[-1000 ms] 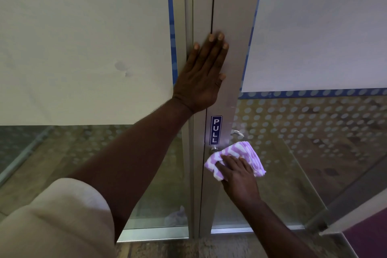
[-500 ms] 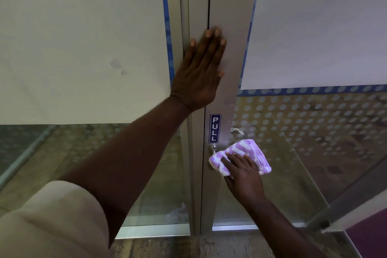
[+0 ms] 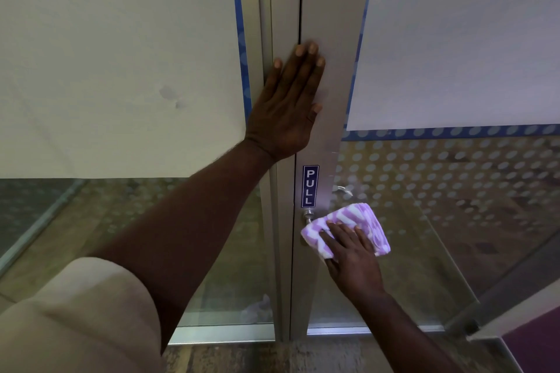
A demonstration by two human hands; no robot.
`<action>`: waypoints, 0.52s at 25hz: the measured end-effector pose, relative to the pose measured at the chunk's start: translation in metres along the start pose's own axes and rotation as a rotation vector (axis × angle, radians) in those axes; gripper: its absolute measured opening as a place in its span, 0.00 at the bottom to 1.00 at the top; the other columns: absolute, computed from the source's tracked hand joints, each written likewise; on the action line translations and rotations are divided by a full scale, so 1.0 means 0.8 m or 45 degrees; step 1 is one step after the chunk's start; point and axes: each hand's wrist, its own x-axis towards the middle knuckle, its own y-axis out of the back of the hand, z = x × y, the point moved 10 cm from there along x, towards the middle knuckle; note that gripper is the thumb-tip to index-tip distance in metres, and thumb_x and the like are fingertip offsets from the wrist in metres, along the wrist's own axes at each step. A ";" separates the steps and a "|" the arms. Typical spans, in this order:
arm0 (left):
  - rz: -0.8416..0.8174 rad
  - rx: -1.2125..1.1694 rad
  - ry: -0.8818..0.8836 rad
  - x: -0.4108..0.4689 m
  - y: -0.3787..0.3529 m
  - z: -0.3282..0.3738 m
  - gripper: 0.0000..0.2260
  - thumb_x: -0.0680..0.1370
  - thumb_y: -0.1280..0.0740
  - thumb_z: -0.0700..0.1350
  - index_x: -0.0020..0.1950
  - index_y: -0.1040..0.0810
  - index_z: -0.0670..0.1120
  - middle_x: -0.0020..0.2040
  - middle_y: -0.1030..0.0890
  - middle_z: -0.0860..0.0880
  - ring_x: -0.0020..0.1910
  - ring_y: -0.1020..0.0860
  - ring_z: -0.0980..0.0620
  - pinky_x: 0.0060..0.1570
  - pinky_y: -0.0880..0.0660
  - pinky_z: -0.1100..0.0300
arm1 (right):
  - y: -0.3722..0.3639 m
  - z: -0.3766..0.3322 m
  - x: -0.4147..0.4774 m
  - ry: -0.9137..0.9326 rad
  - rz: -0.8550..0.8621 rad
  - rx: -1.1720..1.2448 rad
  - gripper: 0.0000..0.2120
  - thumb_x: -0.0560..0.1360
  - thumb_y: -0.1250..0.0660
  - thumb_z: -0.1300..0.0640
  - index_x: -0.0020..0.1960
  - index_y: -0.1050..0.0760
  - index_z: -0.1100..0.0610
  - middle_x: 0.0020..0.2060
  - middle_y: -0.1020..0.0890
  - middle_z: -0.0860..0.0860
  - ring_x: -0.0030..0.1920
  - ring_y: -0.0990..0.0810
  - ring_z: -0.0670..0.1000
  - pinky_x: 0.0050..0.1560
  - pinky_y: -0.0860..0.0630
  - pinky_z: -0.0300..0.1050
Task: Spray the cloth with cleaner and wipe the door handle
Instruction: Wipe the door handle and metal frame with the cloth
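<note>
A purple-and-white patterned cloth is wrapped over the metal door handle, of which only the round base shows just below the blue PULL sign. My right hand grips the cloth from below, fingers pressed on it against the handle. My left hand lies flat, fingers together, on the aluminium door frame well above the handle. It holds nothing. No spray bottle is in view.
Frosted glass panels with blue edging fill both sides of the frame; the lower glass is clear with a dot pattern. A second handle shows through the glass. A metal threshold runs along the floor.
My right hand has slid the cloth a little to the right along the handle, uncovering the handle's base. The left hand stays flat on the frame.
</note>
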 end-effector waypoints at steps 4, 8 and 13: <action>0.005 0.020 -0.001 0.000 -0.001 0.000 0.26 0.85 0.41 0.47 0.81 0.37 0.36 0.81 0.35 0.35 0.81 0.39 0.36 0.82 0.56 0.46 | 0.015 0.044 -0.006 -0.196 0.044 0.161 0.24 0.75 0.32 0.56 0.72 0.21 0.53 0.72 0.22 0.54 0.74 0.26 0.58 0.74 0.31 0.64; -0.007 0.029 -0.004 -0.001 -0.003 0.000 0.26 0.85 0.41 0.47 0.81 0.37 0.36 0.81 0.35 0.35 0.81 0.39 0.36 0.82 0.55 0.46 | 0.016 0.059 0.002 -0.353 0.146 0.376 0.19 0.79 0.31 0.61 0.70 0.20 0.53 0.73 0.23 0.51 0.76 0.29 0.53 0.70 0.27 0.54; -0.005 0.013 -0.002 -0.001 -0.002 0.000 0.26 0.85 0.40 0.47 0.81 0.37 0.36 0.80 0.35 0.34 0.81 0.39 0.36 0.82 0.54 0.45 | 0.008 0.081 -0.004 -0.623 0.343 0.639 0.17 0.82 0.33 0.59 0.69 0.21 0.53 0.74 0.27 0.47 0.72 0.30 0.43 0.60 0.30 0.38</action>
